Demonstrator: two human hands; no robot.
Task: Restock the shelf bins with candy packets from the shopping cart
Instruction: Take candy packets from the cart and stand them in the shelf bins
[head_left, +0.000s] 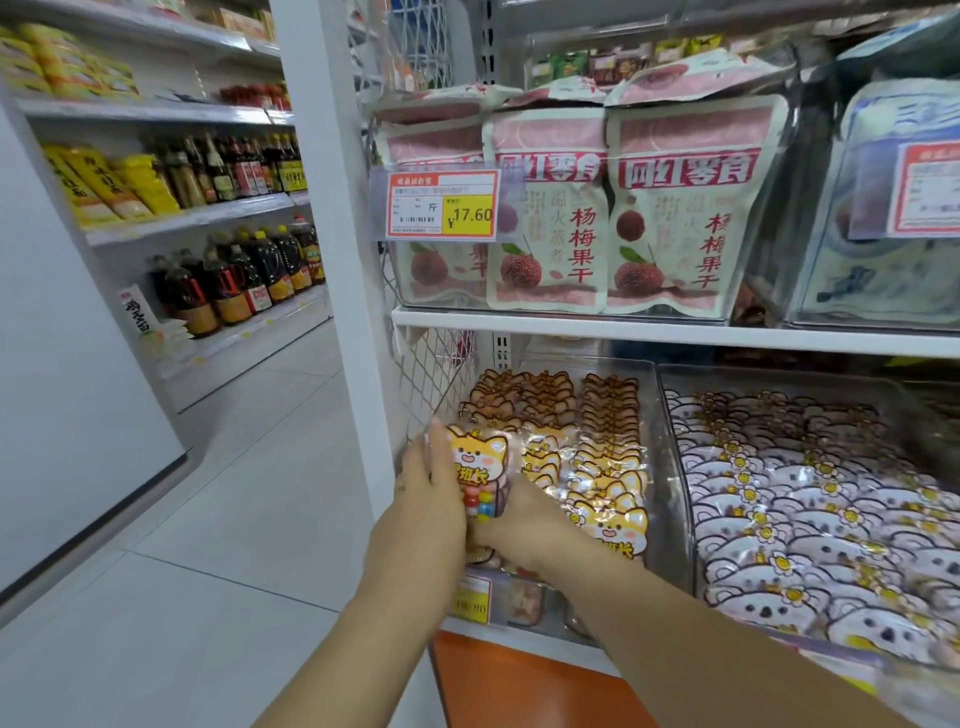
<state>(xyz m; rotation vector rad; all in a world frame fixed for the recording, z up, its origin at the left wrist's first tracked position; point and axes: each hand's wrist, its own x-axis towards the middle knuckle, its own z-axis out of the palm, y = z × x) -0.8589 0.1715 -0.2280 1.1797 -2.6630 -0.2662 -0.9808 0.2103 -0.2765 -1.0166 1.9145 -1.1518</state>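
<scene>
The candy packet stands at the front left corner of the clear bin. The right hand grasps its lower part; the left hand presses its left side with straight fingers.

Head cam, your only view | looks forward and down from your head | close to lower shelf bin | aisle floor fills your left

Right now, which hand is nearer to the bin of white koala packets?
Right. The right hand grips the orange fox packets on the side facing the koala bin; the left hand presses their opposite side, farther from it.
</scene>
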